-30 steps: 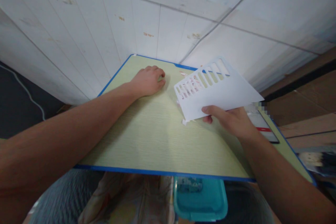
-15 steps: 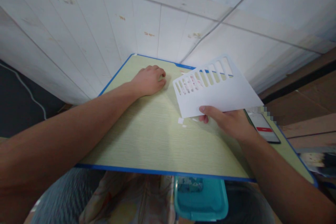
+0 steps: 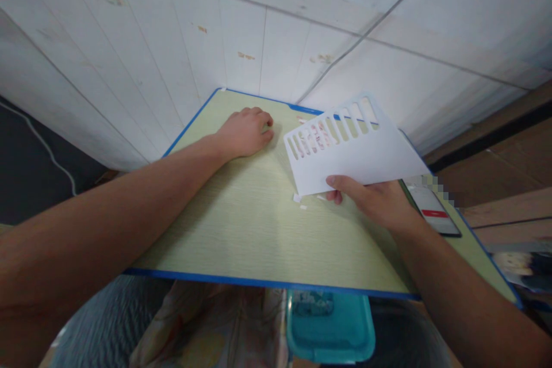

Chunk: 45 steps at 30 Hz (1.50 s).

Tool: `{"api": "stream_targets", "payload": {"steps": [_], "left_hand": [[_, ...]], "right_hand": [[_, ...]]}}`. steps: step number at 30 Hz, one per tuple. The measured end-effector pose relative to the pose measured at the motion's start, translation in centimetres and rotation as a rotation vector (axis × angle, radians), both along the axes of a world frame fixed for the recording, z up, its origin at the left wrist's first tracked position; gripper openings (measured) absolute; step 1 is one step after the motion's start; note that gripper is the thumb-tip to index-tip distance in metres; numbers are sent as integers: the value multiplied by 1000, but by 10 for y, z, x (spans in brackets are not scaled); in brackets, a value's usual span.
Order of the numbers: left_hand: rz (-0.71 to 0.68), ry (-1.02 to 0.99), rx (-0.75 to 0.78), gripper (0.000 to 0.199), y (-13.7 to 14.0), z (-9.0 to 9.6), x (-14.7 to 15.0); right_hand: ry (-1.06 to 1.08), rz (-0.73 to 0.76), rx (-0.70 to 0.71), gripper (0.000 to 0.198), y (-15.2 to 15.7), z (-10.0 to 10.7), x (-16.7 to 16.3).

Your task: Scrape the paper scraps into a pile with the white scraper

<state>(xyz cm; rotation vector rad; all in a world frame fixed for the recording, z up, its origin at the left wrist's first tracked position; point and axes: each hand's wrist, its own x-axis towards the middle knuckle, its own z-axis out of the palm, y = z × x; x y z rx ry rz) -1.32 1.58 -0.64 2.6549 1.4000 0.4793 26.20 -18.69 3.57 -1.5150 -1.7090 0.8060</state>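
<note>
My right hand (image 3: 366, 198) pinches the lower edge of a white sheet of paper (image 3: 362, 161), thumb on top and the other fingers mostly hidden underneath. A row of long rounded slots is cut along the sheet's far edge. Through several slots on the left, red and dark marks show; what bears them I cannot tell. The sheet is tilted above the table (image 3: 241, 230). To its left, my left hand (image 3: 245, 132) rests on the tabletop with loosely curled fingers, and nothing is visible in them. Small white paper scraps (image 3: 297, 198) lie by the sheet's near corner.
A phone (image 3: 433, 207) lies at the table's right side, beyond my right wrist. The table has a blue rim and stands against a white plank wall (image 3: 241, 29) with a grey cable (image 3: 366, 31). Below the near edge is a turquoise plastic box (image 3: 345, 328).
The sheet has tipped slightly, its far edge sitting a little lower in view. My left hand stays in place, and my right hand keeps the same hold.
</note>
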Motion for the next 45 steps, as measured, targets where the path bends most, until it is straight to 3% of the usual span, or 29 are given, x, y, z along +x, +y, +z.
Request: {"api": "stream_targets", "payload": {"steps": [7, 16, 37, 45], "left_hand": [[-4, 0, 0, 49, 2, -2, 0], [-2, 7, 3, 48, 2, -2, -1], [-17, 17, 19, 47, 5, -5, -1], [-1, 30, 21, 48, 1, -1, 0]], "right_hand": [[7, 16, -22, 48, -3, -2, -5], [33, -104, 48, 48, -3, -1, -7], [54, 103, -27, 49, -7, -4, -10], [71, -62, 59, 44, -2, 1, -1]]}}
